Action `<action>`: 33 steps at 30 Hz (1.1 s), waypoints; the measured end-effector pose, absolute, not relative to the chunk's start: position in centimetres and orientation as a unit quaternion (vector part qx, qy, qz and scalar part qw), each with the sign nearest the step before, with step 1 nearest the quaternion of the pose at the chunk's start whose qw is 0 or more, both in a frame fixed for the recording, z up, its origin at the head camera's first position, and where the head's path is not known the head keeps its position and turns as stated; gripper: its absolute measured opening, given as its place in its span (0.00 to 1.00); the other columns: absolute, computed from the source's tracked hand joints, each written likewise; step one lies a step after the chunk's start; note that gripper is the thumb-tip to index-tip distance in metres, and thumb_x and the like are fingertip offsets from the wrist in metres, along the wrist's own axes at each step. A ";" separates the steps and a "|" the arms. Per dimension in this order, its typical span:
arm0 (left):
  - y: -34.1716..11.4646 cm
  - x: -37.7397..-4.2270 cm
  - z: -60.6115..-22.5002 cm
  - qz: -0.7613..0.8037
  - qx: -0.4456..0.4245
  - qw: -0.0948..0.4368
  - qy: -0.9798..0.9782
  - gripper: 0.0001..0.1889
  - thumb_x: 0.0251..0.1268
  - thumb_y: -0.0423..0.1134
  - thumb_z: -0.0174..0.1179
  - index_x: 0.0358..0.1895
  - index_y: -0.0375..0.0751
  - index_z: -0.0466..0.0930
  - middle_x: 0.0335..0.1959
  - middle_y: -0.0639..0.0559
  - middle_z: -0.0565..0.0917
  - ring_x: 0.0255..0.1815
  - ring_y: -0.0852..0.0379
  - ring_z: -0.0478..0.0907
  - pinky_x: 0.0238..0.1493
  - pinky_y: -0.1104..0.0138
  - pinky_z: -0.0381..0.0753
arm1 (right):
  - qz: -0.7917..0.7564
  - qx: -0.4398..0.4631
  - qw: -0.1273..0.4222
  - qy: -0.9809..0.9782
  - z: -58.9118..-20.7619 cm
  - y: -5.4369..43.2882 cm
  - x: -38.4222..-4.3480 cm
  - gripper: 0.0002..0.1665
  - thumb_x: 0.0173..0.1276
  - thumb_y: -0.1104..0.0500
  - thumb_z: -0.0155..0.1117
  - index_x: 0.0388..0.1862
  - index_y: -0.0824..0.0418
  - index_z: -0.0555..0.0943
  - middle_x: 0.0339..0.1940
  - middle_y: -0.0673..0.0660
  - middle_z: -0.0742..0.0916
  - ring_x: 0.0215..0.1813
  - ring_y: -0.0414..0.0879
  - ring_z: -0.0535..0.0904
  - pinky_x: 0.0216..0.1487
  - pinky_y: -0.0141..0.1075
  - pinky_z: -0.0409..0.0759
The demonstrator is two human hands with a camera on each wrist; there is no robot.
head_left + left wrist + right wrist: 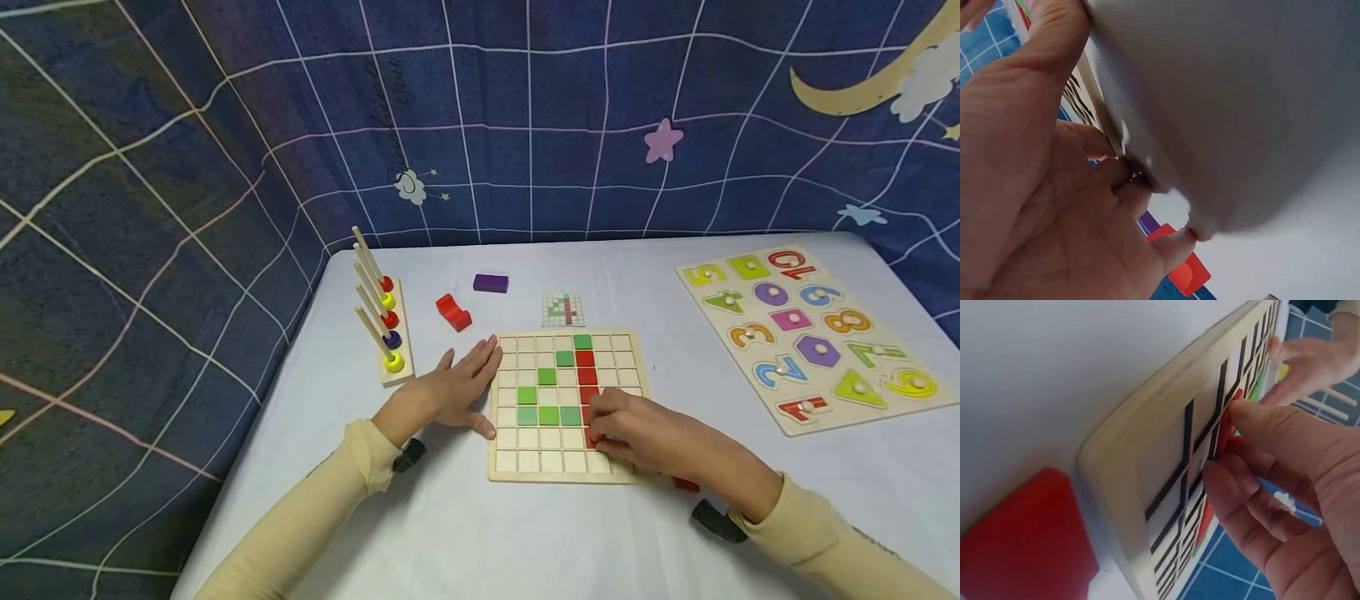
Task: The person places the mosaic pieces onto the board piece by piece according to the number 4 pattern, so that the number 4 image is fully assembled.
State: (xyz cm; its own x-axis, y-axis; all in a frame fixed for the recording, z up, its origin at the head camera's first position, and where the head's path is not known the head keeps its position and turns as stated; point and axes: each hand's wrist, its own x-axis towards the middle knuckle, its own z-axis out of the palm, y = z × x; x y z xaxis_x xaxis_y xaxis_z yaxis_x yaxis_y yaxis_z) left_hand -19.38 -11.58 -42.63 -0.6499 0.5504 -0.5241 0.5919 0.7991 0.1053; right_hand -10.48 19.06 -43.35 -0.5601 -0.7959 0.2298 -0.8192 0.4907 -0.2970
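A wooden grid board [540,477] lies on the table with green tiles [548,377] and a column of red tiles [587,376] set in its squares. My right hand [637,429] is over the lower right of the board, thumb and fingertips pinching a red tile [1227,428] at the lower end of the red column. The fingers partly hide that column in the head view. My left hand [453,392] rests along the board's left edge with fingers extended, thumb low on the edge.
A small pattern card [562,309] lies behind the board. A red curved block [453,312] and a purple block [491,283] lie at back left, near a peg stand [396,333]. A number puzzle [795,333] is at right. Another red piece [1029,544] sits beside the board's corner.
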 end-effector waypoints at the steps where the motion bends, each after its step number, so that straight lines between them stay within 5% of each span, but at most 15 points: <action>1: -11.6 -19.4 -42.6 -0.037 0.314 0.277 0.907 0.67 0.64 0.71 0.67 0.89 0.42 0.31 0.91 0.47 0.27 0.93 0.50 0.28 0.91 0.41 0.39 | 0.186 0.466 0.032 -0.864 -43.3 19.0 -10.4 0.12 0.61 0.70 0.80 0.31 0.53 0.88 0.35 0.46 0.82 0.41 0.39 0.75 0.42 0.30 0.81; 20: -11.4 -19.1 -42.8 -0.039 0.310 0.277 0.909 0.68 0.62 0.70 0.67 0.89 0.43 0.31 0.91 0.47 0.27 0.93 0.50 0.28 0.91 0.42 0.39 | 0.189 0.434 0.081 -0.877 -43.3 22.5 -9.1 0.13 0.56 0.68 0.84 0.33 0.54 0.89 0.38 0.45 0.86 0.41 0.37 0.78 0.39 0.29 0.84; 28: -11.3 -19.0 -42.4 -0.036 0.311 0.277 0.909 0.68 0.63 0.70 0.68 0.89 0.42 0.31 0.91 0.47 0.27 0.93 0.50 0.28 0.91 0.42 0.40 | 0.182 0.380 0.043 -0.906 -43.2 25.7 -7.6 0.14 0.56 0.66 0.85 0.32 0.49 0.88 0.34 0.40 0.84 0.37 0.32 0.74 0.34 0.28 0.80; 33: -11.4 -19.2 -42.4 -0.040 0.309 0.276 0.909 0.67 0.63 0.70 0.67 0.89 0.42 0.31 0.91 0.47 0.27 0.93 0.50 0.29 0.91 0.41 0.40 | 0.166 0.316 -0.031 -0.934 -43.1 27.0 -6.6 0.14 0.56 0.62 0.86 0.33 0.47 0.88 0.35 0.39 0.82 0.37 0.31 0.73 0.36 0.30 0.83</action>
